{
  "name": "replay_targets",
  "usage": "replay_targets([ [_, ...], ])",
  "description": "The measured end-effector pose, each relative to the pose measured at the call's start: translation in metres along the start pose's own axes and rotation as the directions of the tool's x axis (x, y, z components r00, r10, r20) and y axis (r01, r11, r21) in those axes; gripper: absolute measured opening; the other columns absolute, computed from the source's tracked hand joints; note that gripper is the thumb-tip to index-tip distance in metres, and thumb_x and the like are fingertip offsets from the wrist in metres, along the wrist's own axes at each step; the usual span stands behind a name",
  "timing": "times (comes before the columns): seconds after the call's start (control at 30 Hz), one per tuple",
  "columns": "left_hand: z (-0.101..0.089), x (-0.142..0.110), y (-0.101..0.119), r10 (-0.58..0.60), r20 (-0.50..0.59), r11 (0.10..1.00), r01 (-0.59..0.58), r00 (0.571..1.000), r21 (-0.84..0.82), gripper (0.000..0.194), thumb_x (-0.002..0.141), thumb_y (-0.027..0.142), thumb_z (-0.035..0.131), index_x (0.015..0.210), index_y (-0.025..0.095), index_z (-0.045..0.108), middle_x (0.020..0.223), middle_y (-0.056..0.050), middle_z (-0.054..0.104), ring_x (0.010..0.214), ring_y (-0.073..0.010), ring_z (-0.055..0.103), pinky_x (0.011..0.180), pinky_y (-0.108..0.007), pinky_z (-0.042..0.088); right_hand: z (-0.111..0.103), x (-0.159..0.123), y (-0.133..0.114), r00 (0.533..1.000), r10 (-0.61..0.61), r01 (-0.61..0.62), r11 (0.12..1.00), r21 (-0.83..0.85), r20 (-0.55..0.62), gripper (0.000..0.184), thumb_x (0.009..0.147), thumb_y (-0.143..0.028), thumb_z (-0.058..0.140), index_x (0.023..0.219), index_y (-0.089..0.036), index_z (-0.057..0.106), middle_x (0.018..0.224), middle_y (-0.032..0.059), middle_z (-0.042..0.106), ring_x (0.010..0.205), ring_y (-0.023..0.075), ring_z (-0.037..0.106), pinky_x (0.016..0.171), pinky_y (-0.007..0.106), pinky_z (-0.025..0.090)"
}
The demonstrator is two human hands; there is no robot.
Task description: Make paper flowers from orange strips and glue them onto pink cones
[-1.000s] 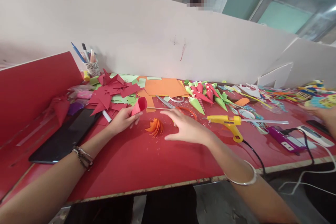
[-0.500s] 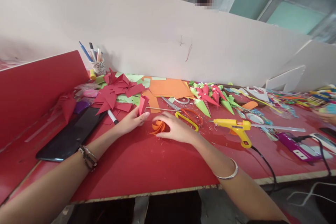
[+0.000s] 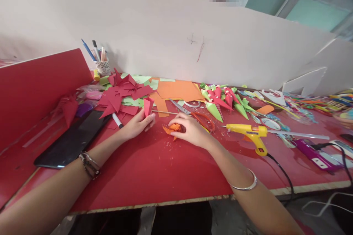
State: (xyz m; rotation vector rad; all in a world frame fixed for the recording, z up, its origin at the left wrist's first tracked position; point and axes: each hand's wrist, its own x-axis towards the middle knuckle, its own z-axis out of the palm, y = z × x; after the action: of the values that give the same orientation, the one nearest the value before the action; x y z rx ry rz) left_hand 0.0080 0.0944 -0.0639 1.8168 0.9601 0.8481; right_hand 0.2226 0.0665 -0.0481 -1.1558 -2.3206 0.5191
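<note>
My left hand is closed around a small red paper cone, whose wide end points up and away from me. To its right, my right hand pinches a bunch of curled orange paper strips between thumb and fingers, low over the red tabletop. A thin wooden stick lies just beyond both hands. Scissors with orange handles rest behind my right hand, which partly hides something yellow there. Further right is a yellow glue gun, its nozzle toward my right hand.
Red paper pieces and orange sheets lie at the back. Finished red and green paper cones are heaped right of them. A black phone, a pen cup and a purple power strip flank the work area. Another person's hand shows far right.
My right hand has shifted slightly right with the orange strips, widening the gap between my hands. The red cone in my left hand has turned, showing more of its wide end.
</note>
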Motion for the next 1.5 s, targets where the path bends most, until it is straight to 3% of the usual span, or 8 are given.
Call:
replay_targets([
  [0.17,0.002,0.000,-0.001,-0.016,-0.003,0.999,0.016,1.000,-0.033,0.025,0.085,0.037,0.032,0.070,0.018,0.034,0.060,0.005,0.041,0.045,-0.0047,0.036,0.046,-0.018,0.033,0.003,0.004,0.010,0.993,0.034,-0.015,0.987,0.162,-0.114,0.018,0.074,-0.027,0.055,0.091,-0.021,0.058,0.090,0.0023,0.055,0.084,0.0129,0.053,0.076,0.027,0.042],
  [0.47,0.005,-0.001,0.001,-0.006,0.043,0.999,0.008,0.999,-0.044,0.021,0.086,0.034,0.032,0.074,0.018,0.033,0.059,0.006,0.040,0.044,-0.0042,0.035,0.045,-0.018,0.032,0.021,0.009,0.017,0.989,0.048,-0.008,0.961,0.275,-0.139,0.012,0.074,-0.026,0.055,0.082,-0.019,0.061,0.088,0.0028,0.059,0.084,0.0125,0.055,0.075,0.027,0.043],
  [0.63,0.010,-0.001,-0.001,0.021,0.045,0.993,-0.015,0.999,-0.118,0.018,0.084,0.035,0.037,0.080,0.019,0.033,0.061,0.006,0.037,0.046,-0.0051,0.034,0.045,-0.019,0.032,0.024,0.009,0.011,0.969,0.231,-0.154,0.848,0.507,-0.092,0.022,0.076,-0.032,0.052,0.094,-0.019,0.057,0.099,0.0053,0.058,0.083,0.0133,0.058,0.072,0.029,0.048],
  [0.73,0.012,-0.002,0.000,0.025,0.011,0.990,-0.023,1.000,-0.139,0.019,0.082,0.036,0.041,0.081,0.018,0.036,0.063,0.005,0.035,0.051,-0.0063,0.034,0.048,-0.020,0.033,0.026,0.007,0.007,0.972,0.231,-0.159,0.799,0.580,-0.051,0.029,0.071,-0.029,0.058,0.098,-0.019,0.052,0.107,0.0060,0.054,0.089,0.0141,0.057,0.077,0.030,0.047],
  [0.83,0.013,-0.003,0.003,0.006,-0.022,0.989,-0.009,1.000,-0.146,0.020,0.081,0.037,0.042,0.082,0.018,0.038,0.067,0.003,0.036,0.054,-0.0074,0.035,0.051,-0.021,0.034,0.025,0.005,0.004,0.985,0.145,-0.085,0.879,0.469,-0.095,0.036,0.067,-0.028,0.063,0.100,-0.020,0.050,0.110,0.0060,0.049,0.097,0.0152,0.053,0.080,0.030,0.046],
  [1.0,0.014,-0.004,0.002,-0.014,0.035,0.990,0.019,0.999,-0.140,0.020,0.083,0.037,0.038,0.078,0.018,0.036,0.066,0.004,0.035,0.054,-0.0068,0.032,0.049,-0.020,0.033,0.023,0.003,0.001,0.985,-0.010,0.042,0.982,0.187,-0.171,0.026,0.069,-0.026,0.061,0.093,-0.020,0.050,0.095,0.0036,0.051,0.093,0.0153,0.050,0.080,0.031,0.043],
  [1.3,0.017,-0.005,0.007,-0.037,0.053,0.979,0.047,0.998,-0.200,0.017,0.084,0.035,0.037,0.080,0.019,0.035,0.064,0.005,0.032,0.051,-0.0060,0.030,0.047,-0.019,0.030,0.023,0.003,0.003,0.995,-0.035,0.032,0.999,-0.040,-0.088,0.028,0.074,-0.027,0.057,0.099,-0.021,0.048,0.100,0.0039,0.050,0.093,0.0164,0.050,0.080,0.031,0.042],
  [1.5,0.017,-0.004,0.003,-0.040,0.047,0.978,0.049,0.998,-0.203,0.017,0.084,0.036,0.037,0.080,0.019,0.034,0.064,0.005,0.034,0.051,-0.0058,0.031,0.048,-0.019,0.031,0.024,0.003,0.005,0.996,-0.053,0.045,0.993,-0.108,-0.073,0.044,0.070,-0.031,0.061,0.109,-0.021,0.042,0.107,0.0068,0.047,0.103,0.0199,0.044,0.084,0.035,0.040],
])
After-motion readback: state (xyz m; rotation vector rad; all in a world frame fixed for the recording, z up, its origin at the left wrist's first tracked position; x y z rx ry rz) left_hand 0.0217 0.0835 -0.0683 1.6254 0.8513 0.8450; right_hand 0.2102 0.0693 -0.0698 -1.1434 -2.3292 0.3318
